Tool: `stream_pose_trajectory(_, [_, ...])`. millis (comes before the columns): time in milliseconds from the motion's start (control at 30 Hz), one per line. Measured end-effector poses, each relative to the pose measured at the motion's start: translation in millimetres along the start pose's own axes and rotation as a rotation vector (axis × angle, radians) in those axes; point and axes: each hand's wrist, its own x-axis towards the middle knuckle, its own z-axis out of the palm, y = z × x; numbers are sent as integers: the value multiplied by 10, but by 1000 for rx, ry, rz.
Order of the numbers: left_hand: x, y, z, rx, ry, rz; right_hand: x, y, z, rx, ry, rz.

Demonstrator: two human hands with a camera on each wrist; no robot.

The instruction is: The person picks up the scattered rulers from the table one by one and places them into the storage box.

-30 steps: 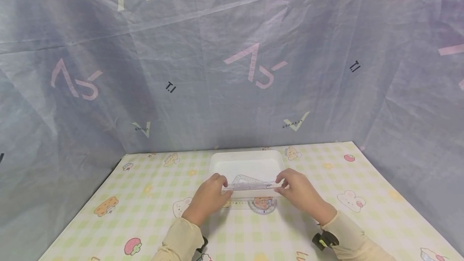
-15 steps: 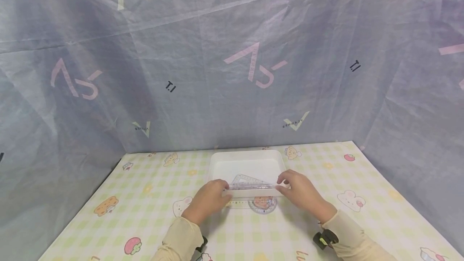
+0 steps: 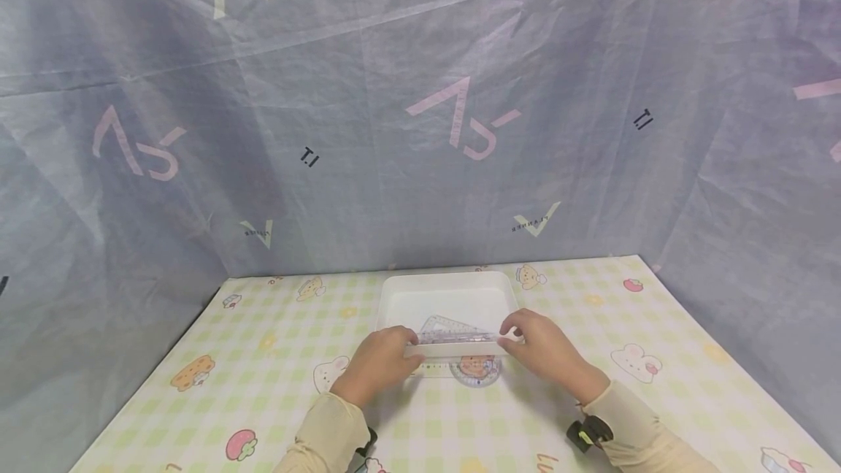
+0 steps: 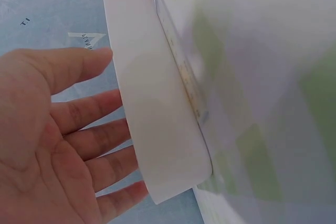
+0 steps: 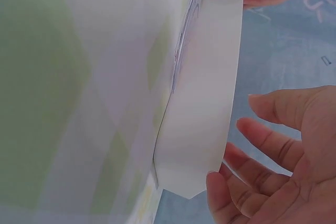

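Observation:
A clear ruler (image 3: 460, 338) lies along the inner front side of a white tray (image 3: 453, 350), next to a transparent set square (image 3: 442, 324). At the tray's front left corner is my left hand (image 3: 377, 362), fingers over the rim and spread, thumb tip right at the rim in the left wrist view. My right hand (image 3: 544, 345) is at the front right corner, fingers loosely bent near the rim, with thumb and index finger (image 5: 268, 141) apart. Another clear ruler (image 3: 434, 371) and a clear protractor (image 3: 478, 374) lie on the cloth, close against the tray's front.
A green-checked cloth with cartoon prints covers the table (image 3: 276, 414). Behind it hangs a grey-blue curtain (image 3: 368, 115), which also encloses both sides. The tray's back wall (image 3: 447, 282) stands near the table's far edge.
The clear ruler, earlier held by both hands above the tray's front rim, has come down into the tray and been let go. My left hand has dropped slightly; the right has barely moved.

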Motion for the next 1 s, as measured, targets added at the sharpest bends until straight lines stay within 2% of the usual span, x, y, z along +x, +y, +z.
stream_pose_trajectory(467, [7,-2,-11,22,27,20,0,-52,-30,-6,-11,4])
stream_pose_trajectory(667, [11,13,-29,26,41,24,-15,-140,-71,11,-8,-1])
stream_pose_trajectory(800, [8,56,-56,29,61,54,-41,-214,-90,20,10,-29])
stream_pose_trajectory(1000, [-9,152,-108,37,84,133,-70,-295,-107,36,51,-98])
